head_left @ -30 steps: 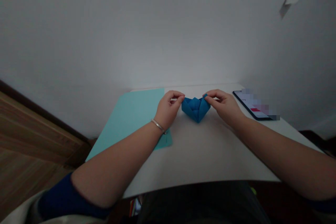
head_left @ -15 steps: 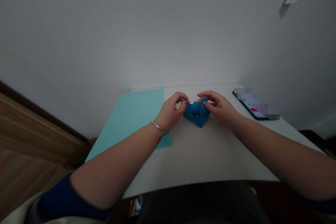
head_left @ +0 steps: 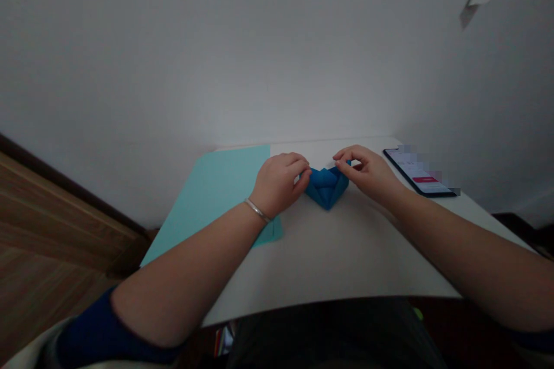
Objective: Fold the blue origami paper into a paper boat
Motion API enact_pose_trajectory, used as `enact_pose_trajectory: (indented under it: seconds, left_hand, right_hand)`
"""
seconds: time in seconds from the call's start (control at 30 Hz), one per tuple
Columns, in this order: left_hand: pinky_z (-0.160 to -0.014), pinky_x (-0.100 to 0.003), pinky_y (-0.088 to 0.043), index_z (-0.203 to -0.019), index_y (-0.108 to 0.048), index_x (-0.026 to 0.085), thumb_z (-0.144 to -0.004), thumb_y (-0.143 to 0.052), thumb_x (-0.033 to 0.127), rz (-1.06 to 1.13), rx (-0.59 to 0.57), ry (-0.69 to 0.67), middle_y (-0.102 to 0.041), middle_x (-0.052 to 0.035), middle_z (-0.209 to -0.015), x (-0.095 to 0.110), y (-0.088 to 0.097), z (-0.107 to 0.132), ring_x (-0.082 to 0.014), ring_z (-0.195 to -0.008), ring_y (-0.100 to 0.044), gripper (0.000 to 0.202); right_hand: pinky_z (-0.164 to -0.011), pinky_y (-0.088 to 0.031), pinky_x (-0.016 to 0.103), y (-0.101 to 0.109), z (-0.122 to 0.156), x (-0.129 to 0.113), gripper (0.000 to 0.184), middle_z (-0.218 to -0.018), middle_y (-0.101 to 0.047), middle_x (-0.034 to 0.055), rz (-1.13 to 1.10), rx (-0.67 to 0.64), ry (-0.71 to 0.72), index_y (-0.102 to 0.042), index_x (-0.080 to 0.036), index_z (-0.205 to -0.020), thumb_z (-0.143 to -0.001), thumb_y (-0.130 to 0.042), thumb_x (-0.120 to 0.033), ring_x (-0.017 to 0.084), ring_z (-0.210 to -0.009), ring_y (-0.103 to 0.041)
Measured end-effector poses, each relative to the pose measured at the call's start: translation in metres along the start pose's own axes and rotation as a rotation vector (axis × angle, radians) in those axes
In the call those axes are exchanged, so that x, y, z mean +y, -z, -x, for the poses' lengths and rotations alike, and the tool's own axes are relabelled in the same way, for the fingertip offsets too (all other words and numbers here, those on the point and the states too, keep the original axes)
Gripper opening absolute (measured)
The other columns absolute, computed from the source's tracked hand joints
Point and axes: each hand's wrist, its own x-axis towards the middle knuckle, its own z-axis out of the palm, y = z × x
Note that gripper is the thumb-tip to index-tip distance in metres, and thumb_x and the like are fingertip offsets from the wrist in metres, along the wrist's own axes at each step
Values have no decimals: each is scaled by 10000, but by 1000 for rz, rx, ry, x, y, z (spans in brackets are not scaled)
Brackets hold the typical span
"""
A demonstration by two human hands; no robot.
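A folded blue paper piece (head_left: 326, 187) with a pointed near end lies on the white table (head_left: 346, 253). My left hand (head_left: 279, 183), a silver bracelet on its wrist, is curled with its fingers pressed on the paper's left corner. My right hand (head_left: 367, 172) pinches the paper's right corner between thumb and forefinger. Both hands are closed on the paper, one on each side.
A light turquoise sheet (head_left: 216, 190) covers the table's left part, under my left forearm. A phone (head_left: 418, 179) with a lit screen lies at the far right. White walls stand close behind the table. Wooden floor shows at the left.
My left hand has rolled over, its fingers now pressed on the paper's left corner. My right hand shifted a little right, to the right corner. The paper looks narrower than a second ago.
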Motion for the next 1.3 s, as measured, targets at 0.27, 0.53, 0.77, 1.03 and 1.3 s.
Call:
enact_pose_trajectory:
  seconds: [0.27,0.53,0.77,1.03,1.3]
  left_hand:
    - [-886,-317,-486,-811,-689,174,-881,-476,240,22,-108,187,-655,-65,-1114,-11,-1,3,-180,-967,-621,234]
    - [-664,-296,-461,-848,-746,203,-848,-461,281,24,-300,329,-723,-53,-855,-11,7,1,-192,-726,-623,295]
    - [-512,-262,-354,-913,-766,281,-759,-559,300,77,-440,471,-634,-1,-571,-17,14,3,-169,-522,-528,259]
    - [-573,-248,-412,-836,-765,268,-738,-653,418,144,-406,434,-704,-21,-703,-33,5,9,-173,-631,-600,212]
    - [-633,-268,-439,-846,-744,239,-785,-618,382,227,-410,437,-715,-21,-771,-35,2,10,-175,-672,-613,200]
  right_hand:
    - [-656,-444,306,17,-2,18,158,-959,-704,44,245,-147,-71,-663,-223,-768,-762,-506,-213,189,-806,-607]
    - [-496,-326,283,25,-1,17,284,-568,-628,-16,428,-255,-76,-714,-238,-705,-742,-436,-187,132,-477,-480]
    - [-499,-339,283,30,-1,28,286,-615,-679,-5,485,-356,-188,-744,-260,-745,-740,-466,-195,139,-479,-510]
    - [-469,-347,266,33,-1,35,288,-574,-675,-5,479,-389,-217,-743,-251,-768,-762,-458,-207,144,-486,-558]
    - [-477,-348,274,34,-2,36,255,-584,-669,9,485,-379,-232,-738,-254,-749,-767,-484,-246,161,-520,-568]
